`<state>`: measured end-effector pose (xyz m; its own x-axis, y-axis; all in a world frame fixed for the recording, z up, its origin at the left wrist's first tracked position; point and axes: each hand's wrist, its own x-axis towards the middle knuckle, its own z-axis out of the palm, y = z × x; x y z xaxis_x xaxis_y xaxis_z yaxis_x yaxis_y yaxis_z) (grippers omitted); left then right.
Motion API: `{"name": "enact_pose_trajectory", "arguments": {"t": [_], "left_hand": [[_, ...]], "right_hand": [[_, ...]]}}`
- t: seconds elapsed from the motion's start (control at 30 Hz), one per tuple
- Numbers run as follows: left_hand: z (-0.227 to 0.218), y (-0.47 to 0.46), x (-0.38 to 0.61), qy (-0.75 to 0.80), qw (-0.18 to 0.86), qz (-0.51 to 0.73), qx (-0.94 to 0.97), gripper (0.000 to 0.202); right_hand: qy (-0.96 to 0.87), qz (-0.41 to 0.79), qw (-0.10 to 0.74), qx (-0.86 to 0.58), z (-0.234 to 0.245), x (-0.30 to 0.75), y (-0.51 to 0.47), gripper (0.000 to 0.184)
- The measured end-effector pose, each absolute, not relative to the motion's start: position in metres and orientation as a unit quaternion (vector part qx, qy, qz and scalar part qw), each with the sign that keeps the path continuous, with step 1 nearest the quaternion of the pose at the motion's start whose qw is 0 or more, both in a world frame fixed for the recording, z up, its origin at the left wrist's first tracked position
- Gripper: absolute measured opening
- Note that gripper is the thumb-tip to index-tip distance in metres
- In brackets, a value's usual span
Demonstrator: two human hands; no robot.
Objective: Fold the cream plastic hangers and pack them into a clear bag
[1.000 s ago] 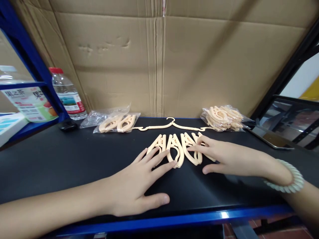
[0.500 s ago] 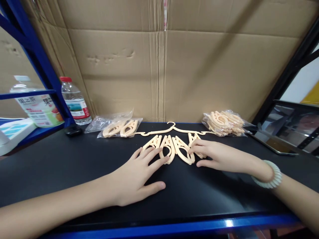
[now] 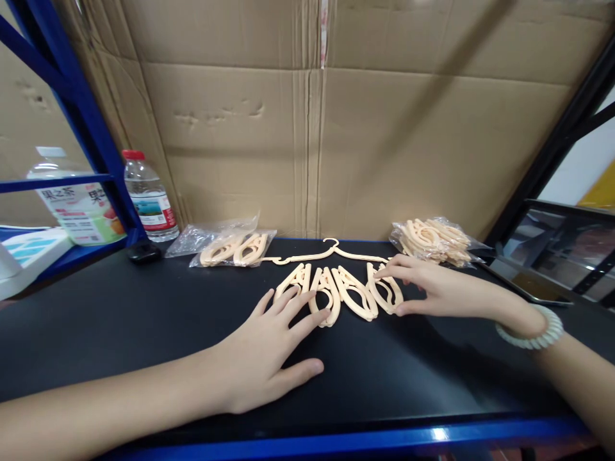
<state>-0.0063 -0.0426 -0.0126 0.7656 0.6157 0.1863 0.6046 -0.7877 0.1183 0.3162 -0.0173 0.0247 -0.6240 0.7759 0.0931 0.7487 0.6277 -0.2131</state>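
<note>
Folded cream plastic hangers lie in a fanned row on the black tabletop. My left hand (image 3: 269, 349) rests palm down with spread fingers, its fingertips on the leftmost folded hanger (image 3: 292, 280) and the one beside it (image 3: 331, 314). A third folded hanger (image 3: 355, 294) lies untouched between my hands. My right hand (image 3: 432, 285) arches over the rightmost folded hanger (image 3: 385, 291), fingers at its upper part and thumb against its lower right end. Behind the row lies an unfolded hanger (image 3: 307, 257), hook away from me; my right hand hides its right end.
Bagged folded hangers (image 3: 250, 250) lie at the back left, with another bagged pile (image 3: 432, 240) at the back right. A water bottle (image 3: 151, 205) and a black mouse (image 3: 144, 253) stand left. A dark-screened tablet (image 3: 557, 256) leans right. Cardboard (image 3: 240, 128) forms the back wall.
My right hand has shifted slightly right, and the rightmost folded hanger now lies turned and more in view. My left hand stays on the left hangers. The view has tilted slightly.
</note>
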Motion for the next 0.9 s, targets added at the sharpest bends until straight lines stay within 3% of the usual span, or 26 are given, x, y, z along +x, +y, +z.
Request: {"name": "enact_pose_trajectory", "arguments": {"t": [0.2, 0.43, 0.9], "left_hand": [[-0.020, -0.044, -0.004, 0.349, 0.018, 0.101, 0.932, 0.057], [-0.011, -0.038, -0.006, 0.338, 0.027, 0.039, 0.940, 0.060], [-0.010, -0.036, -0.007, 0.324, 0.037, 0.045, 0.944, 0.059]], "right_hand": [[-0.908, 0.080, 0.046, -0.408, 0.014, 0.305, -0.020, 0.055], [-0.908, 0.059, 0.073, -0.408, 0.003, 0.302, -0.014, 0.047], [-0.919, 0.038, 0.121, -0.373, 0.003, 0.294, -0.021, 0.029]]}}
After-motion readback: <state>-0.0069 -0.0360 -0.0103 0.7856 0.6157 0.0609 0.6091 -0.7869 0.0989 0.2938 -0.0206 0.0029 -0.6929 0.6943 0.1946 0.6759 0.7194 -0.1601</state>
